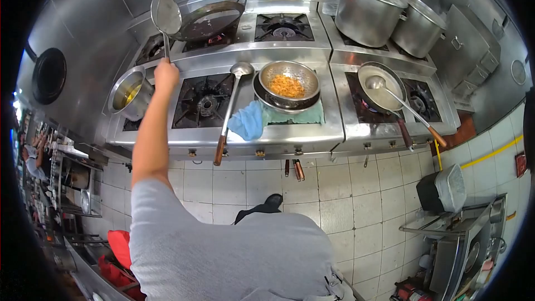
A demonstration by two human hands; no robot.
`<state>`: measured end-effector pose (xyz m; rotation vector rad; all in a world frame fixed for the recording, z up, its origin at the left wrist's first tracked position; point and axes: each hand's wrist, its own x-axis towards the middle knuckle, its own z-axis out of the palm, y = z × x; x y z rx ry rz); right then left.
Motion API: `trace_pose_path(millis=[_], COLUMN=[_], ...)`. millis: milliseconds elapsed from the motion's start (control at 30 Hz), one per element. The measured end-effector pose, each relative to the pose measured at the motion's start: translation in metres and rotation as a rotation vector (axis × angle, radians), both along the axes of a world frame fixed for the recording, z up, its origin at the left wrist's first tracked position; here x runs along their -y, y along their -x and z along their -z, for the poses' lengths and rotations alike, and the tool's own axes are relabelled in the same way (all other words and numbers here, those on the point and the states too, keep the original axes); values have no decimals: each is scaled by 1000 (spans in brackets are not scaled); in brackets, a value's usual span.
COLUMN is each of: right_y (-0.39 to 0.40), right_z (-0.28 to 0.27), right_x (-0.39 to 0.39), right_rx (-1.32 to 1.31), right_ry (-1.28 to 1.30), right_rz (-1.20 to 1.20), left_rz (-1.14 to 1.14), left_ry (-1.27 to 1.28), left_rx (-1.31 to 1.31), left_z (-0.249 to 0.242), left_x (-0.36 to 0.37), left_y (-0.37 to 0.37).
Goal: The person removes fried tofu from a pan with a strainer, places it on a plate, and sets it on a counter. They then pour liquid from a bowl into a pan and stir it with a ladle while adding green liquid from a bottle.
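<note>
Left hand (pixel 166 74) was clamped on the skimmer (pixel 166 14) handle, mesh raised above the stove (pixel 267 106), behind the oil pot (pixel 129 90); right hand out of view, state unknown; colander (pixel 288 81) of fried bits sat mid-stove beside a ladle (pixel 230 106); risk, judged: drips or a swing could knock the wok (pixel 212 19) behind.

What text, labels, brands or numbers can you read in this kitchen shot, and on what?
None readable.
Stove front: knobs only, no legible marking.
Stock pots: bare metal, no brand visible.
Red item on the right wall: too small and blurred to tell whether it is printed.
Skimmer in the left hand: no marking.
</note>
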<state>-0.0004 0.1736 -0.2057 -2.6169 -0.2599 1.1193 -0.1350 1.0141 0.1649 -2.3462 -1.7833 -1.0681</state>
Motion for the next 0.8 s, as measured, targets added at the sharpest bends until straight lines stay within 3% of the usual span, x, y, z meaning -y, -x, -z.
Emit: trace_pose_path(millis=[67, 200, 233, 300, 367, 400, 567, 800], right_y=[3, 8, 12, 17, 24, 27, 37, 51], right_z=[-3, -12, -13, -18, -21, -23, -22, -6], right_x=[-24, -61, -68, -81, -90, -93, -97, -81], right_rx=[-5, 0, 3, 2, 0, -1, -13, -28], right_ry=[10, 34, 43, 60, 70, 77, 105, 171], right_rz=[45, 144, 165, 200, 228, 235, 270, 295], left_rz=[-68, -79, -27, 42, -37, -36, 99, 314], left_ry=[6, 183, 311, 434, 966, 1002, 1020, 1176], left_rx=[-214, -410, -707, -1007, 190, 309, 307, 624], left_z=[1, -17, -15, 5, 37, 42, 35, 16], left_x=[-88, -191, -219, -269, -302, -292, -257, -208], left_y=[7, -21, -30, -46, -59, -70, -88, -80])
